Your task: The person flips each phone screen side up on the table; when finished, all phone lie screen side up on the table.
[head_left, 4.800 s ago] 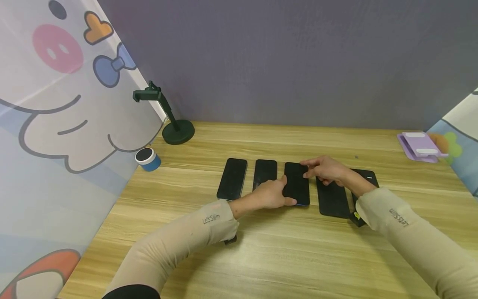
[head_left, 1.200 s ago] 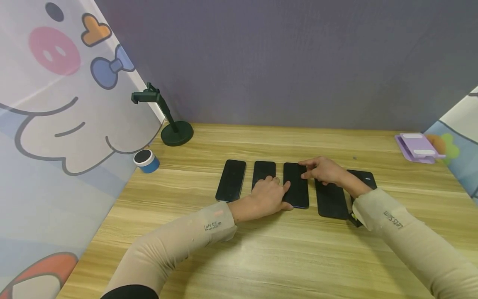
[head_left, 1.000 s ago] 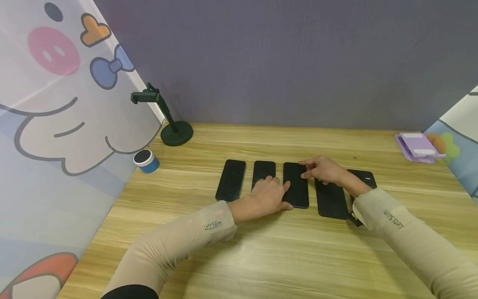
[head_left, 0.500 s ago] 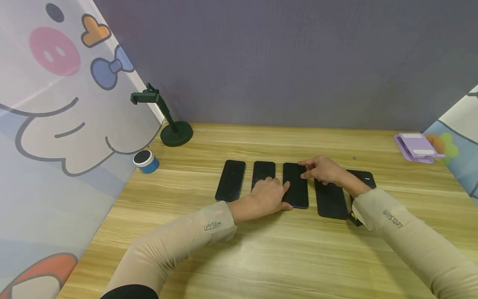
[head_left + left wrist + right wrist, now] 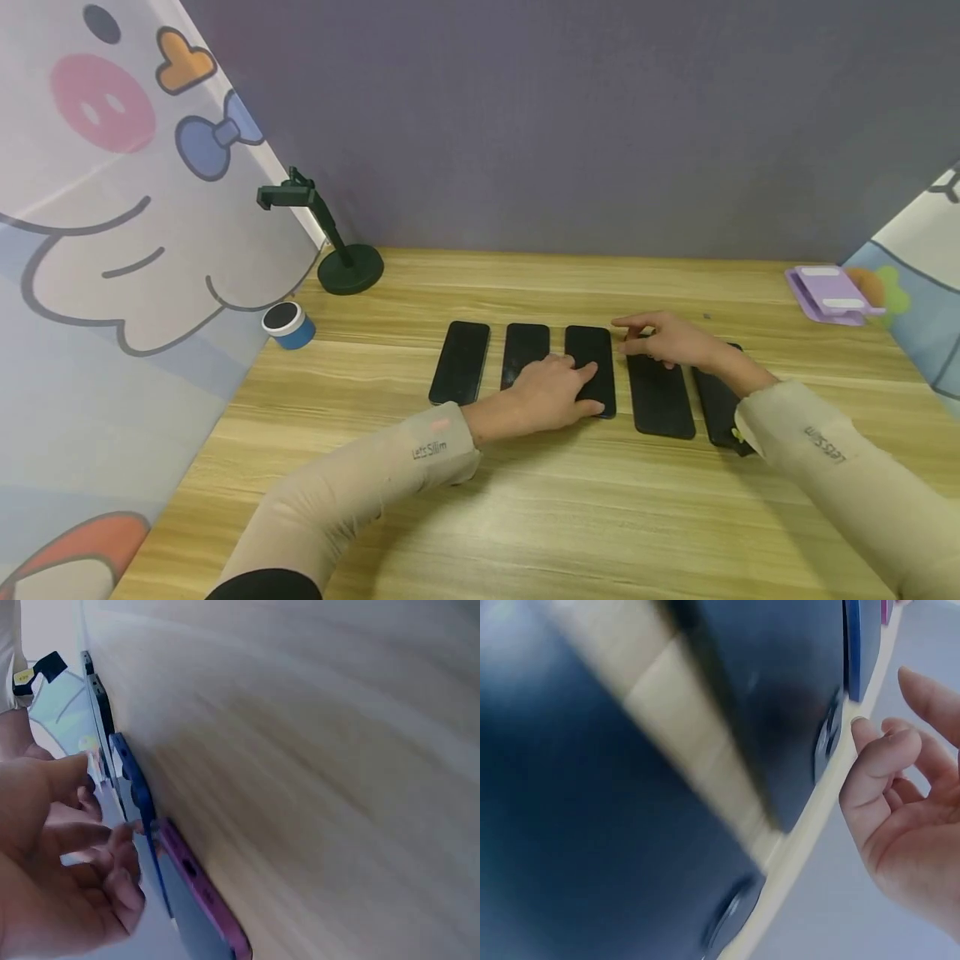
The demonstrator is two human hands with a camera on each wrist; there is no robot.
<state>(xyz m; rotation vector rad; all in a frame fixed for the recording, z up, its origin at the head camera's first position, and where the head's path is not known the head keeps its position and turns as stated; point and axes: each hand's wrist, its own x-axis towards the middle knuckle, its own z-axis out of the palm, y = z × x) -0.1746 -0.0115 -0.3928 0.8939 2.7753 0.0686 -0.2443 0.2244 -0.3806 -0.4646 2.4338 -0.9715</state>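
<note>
We found the left hand (image 5: pixel 551 390), fingers loosely extended, at the middle phone (image 5: pixel 588 342) of five; the right hand (image 5: pixel 672 340), fingers relaxed, held nothing. We judged alignment in hand; withdrawing next called for no nudging.

Five black phones (image 5: pixel 459 367) are lying flat, apart, in a left-to-right row on the bench (image 5: pixel 570 517), the middle one (image 5: pixel 585 343) showing a blue edge, its left neighbour (image 5: pixel 525 346) a purple one.
</note>
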